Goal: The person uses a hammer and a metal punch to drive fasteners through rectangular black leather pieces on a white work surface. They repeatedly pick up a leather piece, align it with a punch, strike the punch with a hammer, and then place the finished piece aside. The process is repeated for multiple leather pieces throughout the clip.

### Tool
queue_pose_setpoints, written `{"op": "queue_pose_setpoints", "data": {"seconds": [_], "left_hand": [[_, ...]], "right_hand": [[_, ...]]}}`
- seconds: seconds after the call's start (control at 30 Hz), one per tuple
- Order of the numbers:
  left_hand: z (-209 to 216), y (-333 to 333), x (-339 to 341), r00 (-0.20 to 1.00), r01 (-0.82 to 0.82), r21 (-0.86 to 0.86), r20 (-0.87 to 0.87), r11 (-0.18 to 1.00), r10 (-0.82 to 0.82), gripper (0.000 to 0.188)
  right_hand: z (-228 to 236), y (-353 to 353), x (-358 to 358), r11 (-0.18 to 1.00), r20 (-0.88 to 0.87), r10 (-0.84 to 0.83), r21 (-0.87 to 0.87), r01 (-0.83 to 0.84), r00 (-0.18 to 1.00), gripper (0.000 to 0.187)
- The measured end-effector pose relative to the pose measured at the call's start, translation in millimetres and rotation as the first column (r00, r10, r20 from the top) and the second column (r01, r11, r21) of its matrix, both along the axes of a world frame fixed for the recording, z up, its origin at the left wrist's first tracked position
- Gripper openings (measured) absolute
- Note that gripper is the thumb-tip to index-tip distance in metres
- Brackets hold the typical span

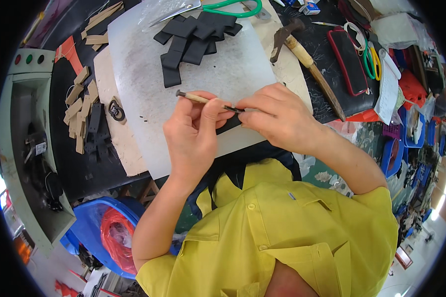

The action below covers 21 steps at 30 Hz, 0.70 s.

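My left hand (193,133) is closed round a punch (195,98), a slim rod with a pale shaft, a flared metal head at its left end and a dark tip pointing right. At that tip the fingers of my right hand (277,116) are pinched together. A small dark piece shows between them, too hidden to name. Just below both hands a flat black piece (228,126) lies at the near edge of the white board (139,99). Farther back on the board is a pile of folded black strips (188,37).
A hammer (302,54) lies to the right, beside a red-cased phone (347,59). Green-handled scissors (228,9) rest at the far edge. On the left are tan strips (79,109), black pieces (96,131) and a black ring (116,110). A blue tub (94,222) stands below the table.
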State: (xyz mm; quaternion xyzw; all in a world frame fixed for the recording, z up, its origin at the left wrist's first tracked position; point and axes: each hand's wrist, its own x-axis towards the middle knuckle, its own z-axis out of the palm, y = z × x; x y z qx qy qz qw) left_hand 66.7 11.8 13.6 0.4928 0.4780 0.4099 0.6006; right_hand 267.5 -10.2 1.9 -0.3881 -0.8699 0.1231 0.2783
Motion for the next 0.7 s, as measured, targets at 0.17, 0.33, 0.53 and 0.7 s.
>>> {"op": "queue_pose_setpoints", "data": {"seconds": [0.17, 0.33, 0.53, 0.7], "left_hand": [[-5.5, -0.8, -2.1, 0.998, 0.048, 0.086, -0.041, 0.995, -0.044, 0.014], [-8.1, -2.5, -3.8, 0.99, 0.089, 0.192, -0.121, 0.977, -0.067, 0.012], [-16.5, -3.8, 0.2, 0.973, 0.115, 0.341, -0.228, 0.933, -0.036, 0.011], [-20.0, -5.1, 1.5, 0.897, 0.228, 0.562, -0.439, 0.795, 0.053, 0.016]], "right_hand": [[-5.8, -0.5, -2.2, 0.998, -0.149, -0.063, -0.027, 0.059, 0.987, 0.017], [-5.5, 0.8, -0.9, 0.999, -0.164, -0.048, -0.008, 0.047, 0.985, 0.02], [-6.7, 0.5, -0.6, 0.998, -0.164, -0.06, 0.013, 0.063, 0.985, 0.019], [5.4, 6.1, 12.7, 0.98, -0.221, -0.001, -0.192, -0.042, 0.975, 0.015]]}}
